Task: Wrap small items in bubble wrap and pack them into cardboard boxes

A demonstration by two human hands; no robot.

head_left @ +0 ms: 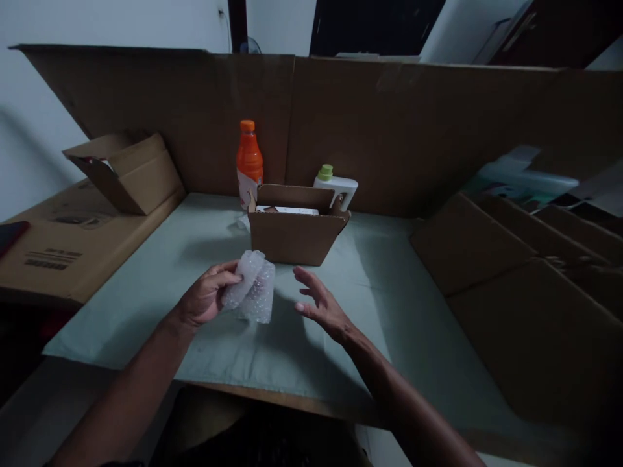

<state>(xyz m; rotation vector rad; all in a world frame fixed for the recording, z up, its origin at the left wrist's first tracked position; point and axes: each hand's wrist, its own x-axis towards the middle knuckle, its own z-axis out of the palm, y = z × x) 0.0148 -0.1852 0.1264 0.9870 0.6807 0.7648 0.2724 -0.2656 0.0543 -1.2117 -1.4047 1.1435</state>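
A crumpled piece of bubble wrap (257, 292) is pinched in my left hand (207, 295), held over the cloth-covered table. To its right, my right hand (321, 308) is in the air with fingers apart and nothing in it. Just beyond both hands stands a small open cardboard box (296, 237), in which the top of a white item (287, 210) shows; the rest of that item is hidden by the box wall. Behind the box are an orange bottle (249, 155) with an orange cap and a white jug (343, 185) with a green cap.
A light green cloth (204, 350) covers the table. On the left, an open carton (141, 172) rests on a larger flat box (58, 240). Large open cartons (525, 311) stand at right, with a pale bottle (530, 178) on top. A cardboard wall (365, 123) closes off the back.
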